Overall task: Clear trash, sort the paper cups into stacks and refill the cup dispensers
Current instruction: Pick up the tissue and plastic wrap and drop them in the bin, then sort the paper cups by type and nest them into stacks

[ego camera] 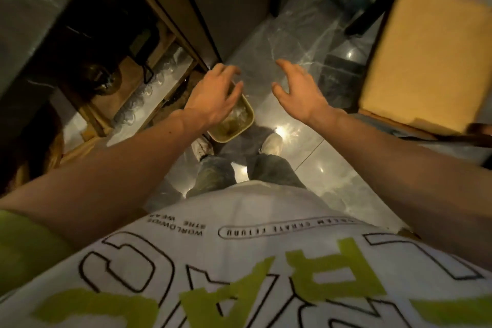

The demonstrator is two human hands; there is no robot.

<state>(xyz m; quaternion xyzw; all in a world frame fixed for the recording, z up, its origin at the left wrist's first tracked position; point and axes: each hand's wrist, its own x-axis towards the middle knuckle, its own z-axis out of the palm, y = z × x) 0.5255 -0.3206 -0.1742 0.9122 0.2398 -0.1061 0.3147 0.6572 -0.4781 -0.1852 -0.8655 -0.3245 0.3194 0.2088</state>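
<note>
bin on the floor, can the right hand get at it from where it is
Probably yes: the right hand hovers open beside the bin, nothing between them; the left hand covers only its far left rim.

Glossy grey marble-look floor point(332, 184) had a small tan bin point(234, 125) sitting on it by the person's shoes, plus a wooden shelf unit point(159, 42) standing at the left.

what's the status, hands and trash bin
Left hand open over small bin, touching unclear. Right hand open, empty, beside it. Bin on floor by feet, nothing blocking it.
</note>
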